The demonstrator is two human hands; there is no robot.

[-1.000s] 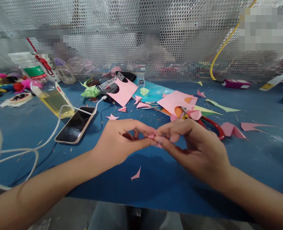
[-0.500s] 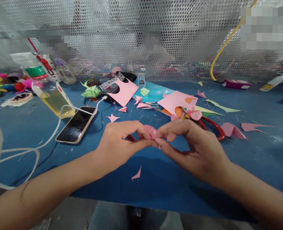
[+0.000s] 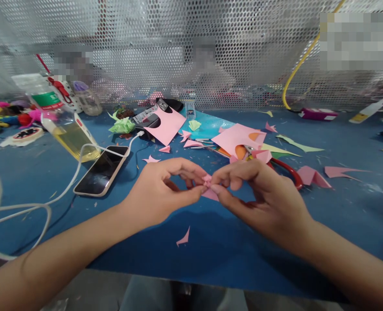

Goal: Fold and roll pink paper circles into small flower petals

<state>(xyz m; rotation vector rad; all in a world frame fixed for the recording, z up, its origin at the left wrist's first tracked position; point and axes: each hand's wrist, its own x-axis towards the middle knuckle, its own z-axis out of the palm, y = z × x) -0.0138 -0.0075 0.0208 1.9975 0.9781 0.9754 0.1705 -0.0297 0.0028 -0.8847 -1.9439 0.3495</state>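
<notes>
A small pink folded piece of paper (image 3: pixel 207 181) is pinched between my two hands, held above the table's front half. My left hand (image 3: pixel 168 190) grips its left side between thumb and index finger. On the other side, my right hand (image 3: pixel 256 190) pinches it with thumb and fingers. Part of the paper flares out below the fingertips, and the fingers hide the rest. Just beyond my right hand lie red-handled scissors (image 3: pixel 290 172), partly covered by pink paper. A thin pink scrap (image 3: pixel 183 237) rests on the table nearer to me.
Pink cut sheets (image 3: pixel 165 126), a blue sheet (image 3: pixel 211 123) and loose scraps lie across the back of the blue table (image 3: pixel 139 246). To the left are a phone (image 3: pixel 102 170) with a white cable (image 3: pixel 49 201) and a tilted bottle (image 3: pixel 71 134). A perforated metal screen (image 3: pixel 152 52) stands behind.
The pink paper has turned in my fingers, and a flat part now shows below them. My left fingertips have shifted slightly left; my right hand has barely moved.
</notes>
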